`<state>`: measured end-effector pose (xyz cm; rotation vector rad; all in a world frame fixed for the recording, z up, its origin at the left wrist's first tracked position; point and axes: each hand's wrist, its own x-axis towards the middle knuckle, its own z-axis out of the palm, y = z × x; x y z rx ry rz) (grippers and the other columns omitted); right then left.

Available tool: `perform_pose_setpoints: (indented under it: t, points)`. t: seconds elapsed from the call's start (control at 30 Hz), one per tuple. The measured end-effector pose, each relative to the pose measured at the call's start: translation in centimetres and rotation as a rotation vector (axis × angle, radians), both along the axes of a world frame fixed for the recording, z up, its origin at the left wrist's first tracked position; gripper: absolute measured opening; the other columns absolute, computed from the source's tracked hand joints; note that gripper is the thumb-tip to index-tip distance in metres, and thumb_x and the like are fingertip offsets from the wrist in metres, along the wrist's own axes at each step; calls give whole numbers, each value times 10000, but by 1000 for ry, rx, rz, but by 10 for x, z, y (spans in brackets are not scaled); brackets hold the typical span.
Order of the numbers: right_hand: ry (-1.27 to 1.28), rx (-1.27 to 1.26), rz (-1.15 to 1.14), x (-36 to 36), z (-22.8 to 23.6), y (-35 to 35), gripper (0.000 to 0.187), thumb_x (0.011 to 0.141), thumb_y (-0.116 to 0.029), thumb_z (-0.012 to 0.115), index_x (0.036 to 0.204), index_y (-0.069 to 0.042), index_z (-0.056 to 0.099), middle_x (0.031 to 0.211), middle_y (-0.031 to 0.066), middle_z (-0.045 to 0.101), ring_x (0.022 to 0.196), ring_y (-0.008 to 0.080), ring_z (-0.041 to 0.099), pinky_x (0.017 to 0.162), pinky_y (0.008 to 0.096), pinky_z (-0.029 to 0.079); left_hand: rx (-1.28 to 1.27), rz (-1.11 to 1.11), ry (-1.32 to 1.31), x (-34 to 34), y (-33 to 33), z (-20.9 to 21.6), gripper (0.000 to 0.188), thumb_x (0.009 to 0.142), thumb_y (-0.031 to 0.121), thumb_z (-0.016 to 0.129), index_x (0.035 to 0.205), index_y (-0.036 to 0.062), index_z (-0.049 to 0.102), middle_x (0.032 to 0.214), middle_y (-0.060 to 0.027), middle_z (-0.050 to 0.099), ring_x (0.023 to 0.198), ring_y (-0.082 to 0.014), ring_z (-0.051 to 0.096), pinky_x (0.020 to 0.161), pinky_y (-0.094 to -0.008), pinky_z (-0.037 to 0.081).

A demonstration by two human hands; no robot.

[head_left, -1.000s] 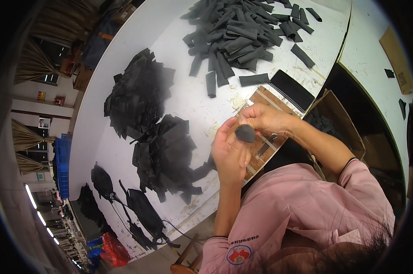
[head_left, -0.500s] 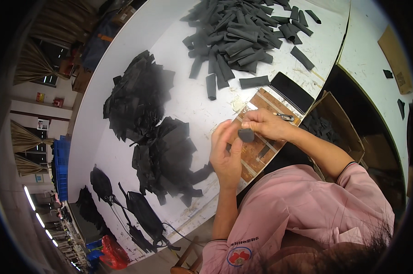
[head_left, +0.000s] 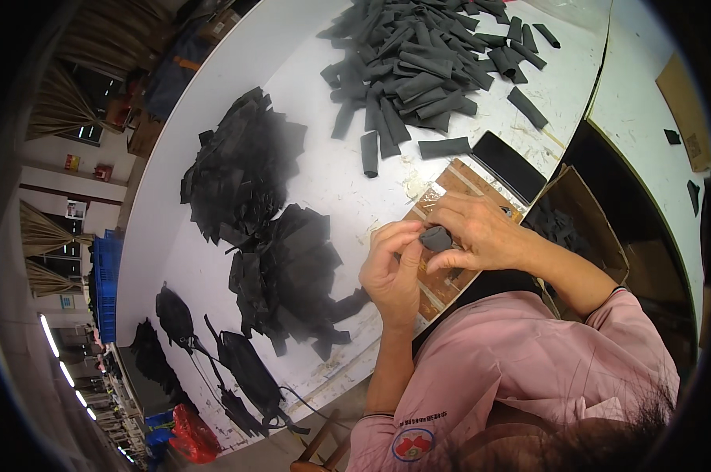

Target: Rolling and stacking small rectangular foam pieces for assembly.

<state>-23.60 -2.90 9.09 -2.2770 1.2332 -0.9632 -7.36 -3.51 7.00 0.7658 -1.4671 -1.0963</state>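
A short dark grey fabric tube [head_left: 436, 239] is held between my two hands, its rounded end turned up toward me. My left hand [head_left: 393, 271] pinches its left side with thumb and fingertips. On the other side, my right hand [head_left: 481, 232] curls its fingers and thumb around it. Under the hands lies a brown wooden board [head_left: 467, 179] with pale strips across it. A dark flat phone-like slab [head_left: 507, 167] rests at the board's far edge. Beyond is a large heap of similar grey tubes [head_left: 418, 67]. A small metal tool shows only partly behind my right hand.
Two piles of flat black fabric pieces, a far pile [head_left: 241, 165] and a near pile [head_left: 289, 267], lie left on the white table. Black pouches [head_left: 249, 374] sit near its edge. An open cardboard box [head_left: 583, 208] holding dark pieces stands right of the board.
My right hand has turned and spread further over the tube, its thumb now below it. The tube has shifted slightly right and down, and the metal tool is more covered.
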Motion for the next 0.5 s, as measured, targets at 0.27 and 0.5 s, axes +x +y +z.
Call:
perform_pose_setpoints:
  t: [0.27,0.5]
  points:
    - [35,-59,-43,1,2,-2,180,707,-187,618,753,-24,559,645,94,515,615,275,537,527,360,416,101,124,341,-3,8,3,51,812,-9,497,856,-33,488,941,-133,546,834,-152,520,764,-266,422]
    - [73,73,-61,5,-29,2,163,735,-171,588,733,-19,528,646,122,520,590,309,530,520,385,413,312,-164,370,-8,4,-9,261,757,4,561,1004,-52,496,997,-133,542,930,-197,505,816,-317,412]
